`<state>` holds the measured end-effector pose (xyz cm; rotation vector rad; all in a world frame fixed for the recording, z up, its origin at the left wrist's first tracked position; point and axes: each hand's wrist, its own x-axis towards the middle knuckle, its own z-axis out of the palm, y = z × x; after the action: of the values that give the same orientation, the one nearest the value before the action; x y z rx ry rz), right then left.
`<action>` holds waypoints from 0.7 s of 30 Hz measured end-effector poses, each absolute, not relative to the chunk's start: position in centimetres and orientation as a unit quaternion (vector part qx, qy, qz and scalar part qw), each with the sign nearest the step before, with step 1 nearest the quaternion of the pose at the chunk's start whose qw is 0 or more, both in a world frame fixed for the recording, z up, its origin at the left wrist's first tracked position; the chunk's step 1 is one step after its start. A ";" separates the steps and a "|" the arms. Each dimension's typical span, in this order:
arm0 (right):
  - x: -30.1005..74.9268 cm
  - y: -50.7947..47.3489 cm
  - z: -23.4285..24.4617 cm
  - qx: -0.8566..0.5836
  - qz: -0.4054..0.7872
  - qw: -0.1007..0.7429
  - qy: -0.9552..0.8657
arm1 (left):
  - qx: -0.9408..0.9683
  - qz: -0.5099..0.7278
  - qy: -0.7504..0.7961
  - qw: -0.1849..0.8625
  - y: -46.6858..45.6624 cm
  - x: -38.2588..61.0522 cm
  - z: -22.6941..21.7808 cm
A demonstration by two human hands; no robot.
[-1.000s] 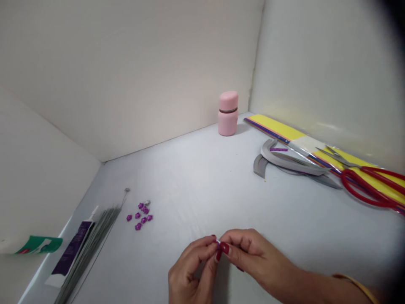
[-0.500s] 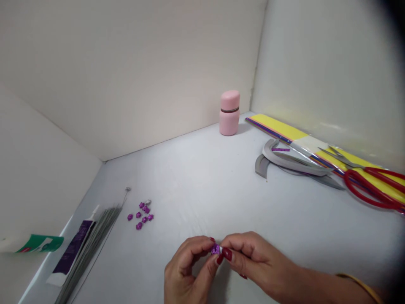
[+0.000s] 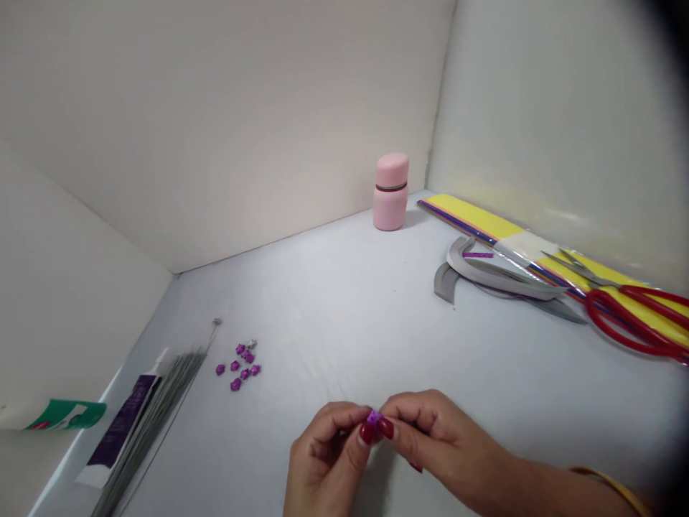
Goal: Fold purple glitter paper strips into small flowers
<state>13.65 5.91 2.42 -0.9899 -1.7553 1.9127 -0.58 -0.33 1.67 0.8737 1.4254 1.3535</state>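
My left hand point(image 3: 326, 451) and my right hand point(image 3: 433, 431) meet low in the middle of the view. Their fingertips pinch a small glittery purple flower-shaped bead point(image 3: 375, 418) between them, and the fingers hide part of it. Up and to the left on the white surface, several matching purple beads point(image 3: 237, 367) lie in a loose group. A small silvery piece point(image 3: 250, 345) sits at that group's far edge.
A bundle of thin grey wires point(image 3: 156, 416) and a purple-labelled tube point(image 3: 121, 420) lie at the left, beside a green-and-white package point(image 3: 64, 415). A pink bottle point(image 3: 390, 192) stands at the back. Red-handled scissors point(image 3: 629, 323) rest on yellow paper strips point(image 3: 479, 219), next to grey paper strips point(image 3: 500, 278).
The purple bead now shows clearly between my fingertips, where only a small white bit showed a second ago. My hands have shifted slightly. The objects on the surface have not moved.
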 end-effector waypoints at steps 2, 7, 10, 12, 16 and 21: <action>13.6 5.9 2.4 -0.353 0.667 0.177 -0.632 | 0.384 0.537 0.582 0.475 -0.3 -0.7 1.6; 13.6 6.1 2.2 -0.355 0.639 0.179 -0.659 | 0.390 0.540 0.588 0.459 -0.5 -0.4 1.2; 13.5 6.0 2.3 -0.352 0.641 0.172 -0.661 | 0.387 0.522 0.619 0.441 -0.7 -0.3 1.3; 13.5 5.9 2.3 -0.358 0.644 0.168 -0.655 | 0.391 0.517 0.636 0.419 -0.7 -0.3 1.4; 13.3 5.8 2.2 -0.384 0.660 0.185 -0.619 | 0.434 0.503 0.657 0.356 -0.8 -0.4 1.7; 13.4 5.8 2.1 -0.379 0.658 0.198 -0.619 | 0.509 0.507 0.647 0.255 -0.9 -0.5 1.8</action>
<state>13.35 5.84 2.13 -1.0609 -1.7329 1.8421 -0.47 -0.91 1.82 1.3832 1.7578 1.3760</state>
